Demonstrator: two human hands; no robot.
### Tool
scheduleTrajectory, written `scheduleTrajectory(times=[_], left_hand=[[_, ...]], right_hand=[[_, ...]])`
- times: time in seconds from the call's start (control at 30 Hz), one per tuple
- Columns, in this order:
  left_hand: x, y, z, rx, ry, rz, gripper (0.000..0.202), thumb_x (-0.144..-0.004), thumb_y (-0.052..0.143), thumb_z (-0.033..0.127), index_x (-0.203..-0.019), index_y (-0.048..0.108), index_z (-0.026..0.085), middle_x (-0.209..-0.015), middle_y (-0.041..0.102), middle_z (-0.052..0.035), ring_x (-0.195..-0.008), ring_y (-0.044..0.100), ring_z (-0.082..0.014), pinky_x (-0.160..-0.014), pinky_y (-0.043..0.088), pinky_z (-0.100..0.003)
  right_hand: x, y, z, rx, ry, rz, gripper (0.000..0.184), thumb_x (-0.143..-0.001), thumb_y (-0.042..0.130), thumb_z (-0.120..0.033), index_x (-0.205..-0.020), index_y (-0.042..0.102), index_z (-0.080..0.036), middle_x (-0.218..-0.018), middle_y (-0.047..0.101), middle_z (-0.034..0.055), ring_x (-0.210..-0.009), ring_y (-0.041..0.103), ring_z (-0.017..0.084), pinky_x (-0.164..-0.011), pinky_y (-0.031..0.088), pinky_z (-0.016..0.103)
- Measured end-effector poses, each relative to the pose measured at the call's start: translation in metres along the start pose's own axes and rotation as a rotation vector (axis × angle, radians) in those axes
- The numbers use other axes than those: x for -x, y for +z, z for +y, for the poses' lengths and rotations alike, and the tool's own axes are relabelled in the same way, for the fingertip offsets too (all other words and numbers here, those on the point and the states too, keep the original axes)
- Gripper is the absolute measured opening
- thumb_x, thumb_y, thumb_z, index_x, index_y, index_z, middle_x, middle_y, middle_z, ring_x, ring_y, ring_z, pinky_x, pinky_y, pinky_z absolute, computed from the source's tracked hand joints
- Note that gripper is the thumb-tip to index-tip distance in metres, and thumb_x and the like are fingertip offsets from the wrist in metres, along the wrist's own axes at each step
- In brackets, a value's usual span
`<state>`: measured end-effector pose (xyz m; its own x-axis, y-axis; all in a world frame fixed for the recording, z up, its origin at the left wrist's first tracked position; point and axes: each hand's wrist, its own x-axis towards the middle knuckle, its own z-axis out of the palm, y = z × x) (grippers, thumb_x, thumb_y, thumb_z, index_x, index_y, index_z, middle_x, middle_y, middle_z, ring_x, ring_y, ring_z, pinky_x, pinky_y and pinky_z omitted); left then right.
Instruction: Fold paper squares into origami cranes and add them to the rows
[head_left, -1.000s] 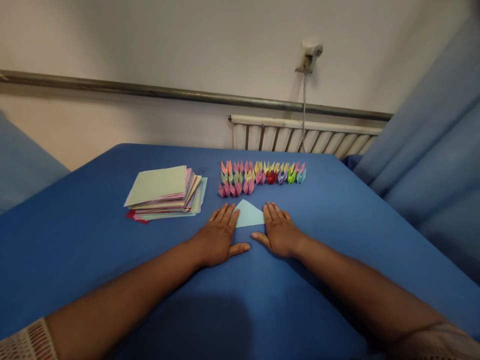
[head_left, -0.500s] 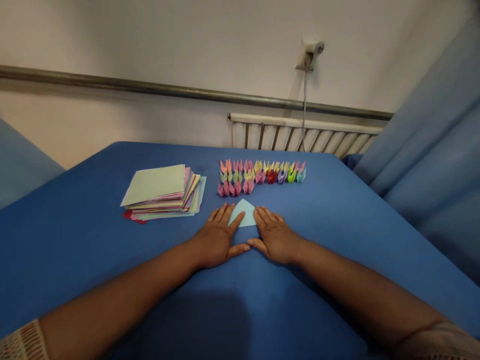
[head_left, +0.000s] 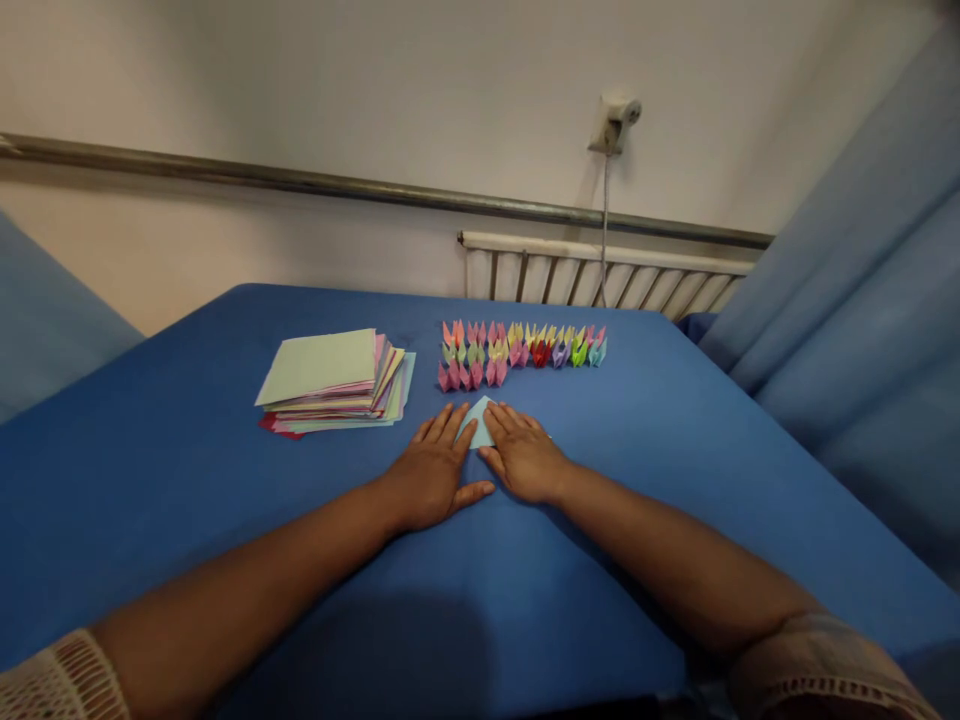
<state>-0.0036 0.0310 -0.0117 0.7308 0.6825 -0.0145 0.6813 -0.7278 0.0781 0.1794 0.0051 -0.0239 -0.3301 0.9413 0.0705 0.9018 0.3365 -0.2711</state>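
Note:
A light blue sheet of folded paper (head_left: 480, 424) lies flat on the blue table, its pointed corner facing away from me. My left hand (head_left: 429, 472) rests palm down on its left side, fingers stretched out and thumb spread. Over the right part of the paper lies my right hand (head_left: 522, 455), also flat with fingers extended, hiding much of that side. Just beyond my fingertips stand rows of small folded paper cranes (head_left: 495, 372) in pink, yellow, green, red, purple and blue.
To the left sits a thick stack of coloured paper sheets (head_left: 322, 368). The blue table surface (head_left: 225, 540) reaches to the wall, where a metal rail (head_left: 337, 187), a radiator (head_left: 555, 246) and a socket with a cord (head_left: 611, 125) show. A blue curtain (head_left: 855, 300) hangs at right.
My right hand has slid left and forward over the paper, covering more of it. My left hand stays nearly in place. The view has shifted slightly.

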Motion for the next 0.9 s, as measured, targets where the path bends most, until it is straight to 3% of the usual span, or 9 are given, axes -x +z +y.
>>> scheduleTrajectory(times=[0.17,0.3,0.4,0.5,0.6,0.67,0.77,0.9], left_hand=[[0.048,-0.015,-0.012,-0.069,-0.021,0.01,0.085,-0.081,0.037,0.071,-0.141,0.04,0.011,-0.152,0.025,-0.0186,-0.142,0.016,-0.0354,-0.112,0.019,-0.05],[0.068,-0.03,-0.02,-0.155,-0.153,0.066,0.083,-0.081,0.038,0.072,-0.126,0.056,0.004,-0.144,0.039,-0.0242,-0.14,0.019,-0.0381,-0.112,0.019,-0.051],[0.048,-0.031,-0.012,-0.14,-0.189,0.171,0.076,-0.084,0.039,0.065,-0.126,0.054,0.004,-0.144,0.039,-0.0237,-0.139,0.022,-0.038,-0.112,0.019,-0.052],[0.01,-0.02,0.003,0.038,-0.074,0.203,0.06,-0.092,0.038,0.047,-0.142,0.033,0.014,-0.146,0.04,-0.0147,-0.135,0.035,-0.0261,-0.11,0.029,-0.044],[-0.018,-0.006,0.01,0.101,-0.123,0.207,0.064,-0.091,0.04,0.042,-0.145,0.025,0.011,-0.147,0.038,-0.0176,-0.135,0.036,-0.0277,-0.108,0.031,-0.045],[-0.024,0.0,0.01,0.072,-0.097,0.171,0.066,-0.091,0.039,0.049,-0.145,0.027,0.012,-0.148,0.035,-0.0184,-0.139,0.027,-0.0311,-0.109,0.027,-0.05],[-0.02,0.003,0.007,0.032,0.127,0.122,0.073,-0.09,0.035,0.058,-0.147,0.022,0.015,-0.153,0.025,-0.0143,-0.144,0.012,-0.0285,-0.113,0.016,-0.048],[-0.016,0.002,0.004,0.036,0.115,0.044,0.09,-0.085,0.031,0.069,-0.147,0.018,0.006,-0.153,0.021,-0.0205,-0.143,0.016,-0.0297,-0.113,0.016,-0.045]], right_hand=[[-0.002,0.004,0.008,0.009,0.059,0.023,0.059,-0.096,0.027,-0.04,-0.145,0.028,-0.007,-0.152,0.028,0.0148,-0.142,0.021,0.025,-0.112,0.021,0.042],[-0.003,0.006,0.007,0.011,0.093,0.039,0.058,-0.095,0.028,-0.036,-0.144,0.03,-0.006,-0.151,0.03,0.0151,-0.14,0.023,0.027,-0.111,0.021,0.043],[-0.007,0.007,0.003,0.011,0.175,0.072,0.058,-0.094,0.03,-0.036,-0.143,0.031,-0.006,-0.15,0.031,0.0169,-0.139,0.024,0.028,-0.11,0.021,0.045],[-0.011,0.006,0.002,-0.01,0.298,0.106,0.061,-0.092,0.036,-0.041,-0.141,0.033,-0.005,-0.149,0.032,0.0189,-0.138,0.025,0.029,-0.109,0.022,0.046],[-0.013,0.005,0.004,-0.043,0.371,0.109,0.065,-0.089,0.041,-0.045,-0.141,0.034,-0.006,-0.15,0.031,0.0191,-0.138,0.025,0.03,-0.108,0.024,0.046],[-0.012,0.003,0.006,-0.035,0.338,0.108,0.064,-0.09,0.041,-0.045,-0.143,0.032,-0.009,-0.152,0.026,0.0168,-0.14,0.022,0.03,-0.108,0.024,0.047],[-0.01,0.002,0.007,0.012,0.165,0.083,0.056,-0.093,0.035,-0.038,-0.144,0.033,-0.015,-0.155,0.022,0.0103,-0.142,0.016,0.028,-0.109,0.022,0.047],[-0.011,0.001,0.006,0.025,0.027,0.009,0.054,-0.095,0.029,-0.035,-0.145,0.03,-0.016,-0.153,0.029,0.0084,-0.141,0.022,0.024,-0.111,0.02,0.044]])
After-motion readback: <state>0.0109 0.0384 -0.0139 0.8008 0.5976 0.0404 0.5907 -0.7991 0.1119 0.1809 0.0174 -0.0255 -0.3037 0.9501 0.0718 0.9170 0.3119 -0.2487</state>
